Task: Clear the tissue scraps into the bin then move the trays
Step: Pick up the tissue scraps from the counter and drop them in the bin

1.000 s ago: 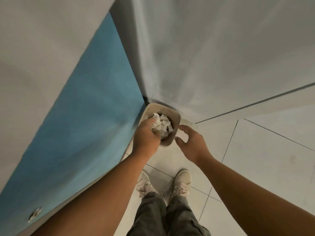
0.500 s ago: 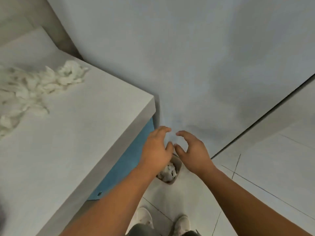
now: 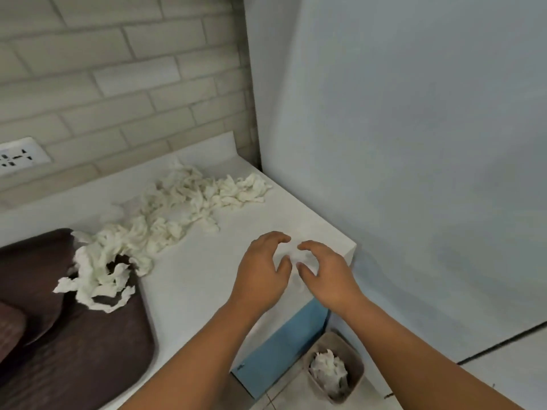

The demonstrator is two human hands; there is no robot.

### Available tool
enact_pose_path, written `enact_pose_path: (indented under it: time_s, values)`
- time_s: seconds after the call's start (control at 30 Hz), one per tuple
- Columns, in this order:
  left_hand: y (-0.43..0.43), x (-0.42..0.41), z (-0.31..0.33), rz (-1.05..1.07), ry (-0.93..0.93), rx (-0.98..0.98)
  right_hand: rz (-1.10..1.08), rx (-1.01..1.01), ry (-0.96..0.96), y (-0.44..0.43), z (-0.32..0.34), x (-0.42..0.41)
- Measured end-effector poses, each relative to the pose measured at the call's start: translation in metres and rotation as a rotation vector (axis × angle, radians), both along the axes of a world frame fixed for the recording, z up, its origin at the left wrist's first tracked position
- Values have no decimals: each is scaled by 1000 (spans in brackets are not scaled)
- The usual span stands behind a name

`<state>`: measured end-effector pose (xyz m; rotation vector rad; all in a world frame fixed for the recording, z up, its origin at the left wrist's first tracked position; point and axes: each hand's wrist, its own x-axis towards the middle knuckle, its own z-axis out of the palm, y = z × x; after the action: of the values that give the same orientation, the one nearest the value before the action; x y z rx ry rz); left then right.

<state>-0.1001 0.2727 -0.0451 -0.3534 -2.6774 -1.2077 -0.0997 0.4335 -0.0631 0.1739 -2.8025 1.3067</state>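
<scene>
Your left hand [image 3: 262, 270], right hand [image 3: 325, 276]: cupped, empty; tissue scraps [image 3: 189, 202], ten o'clock; bin [image 3: 357, 371], five o'clock; risk: loose shreds may miss it

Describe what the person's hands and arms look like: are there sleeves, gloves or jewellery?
The left hand and right hand are bare: no gloves, rings or watch visible. The left forearm and right forearm are uncovered to the frame edge; no sleeve or bracelet shows.

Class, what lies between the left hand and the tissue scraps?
Only bare countertop lies between the left hand and the tissue scraps, in the head view.
</scene>
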Motion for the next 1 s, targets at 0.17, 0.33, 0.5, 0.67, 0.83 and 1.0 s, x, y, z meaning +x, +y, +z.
enact_pose_path:
  time_s: [0.17,0.33,0.5,0.67,0.83,1.0]
  values:
    - [-103,-15,6,139,-1,-28,162,38,-36,-88,2,-32]
    - [-210,-17,3,309,-47,-48,358,85,-61,-188,-12,-49]
    - [-306,-12,-8,490,-81,-190,535,164,-35,-280,-20,-59]
    - [-368,-15,-25,671,-164,-374,579,230,26,-344,-24,-69]
    - [-373,-33,-39,671,-242,-586,509,254,98,-369,-28,-84]
    - [-382,-42,-29,686,-126,-310,452,239,216,-371,-26,-104]
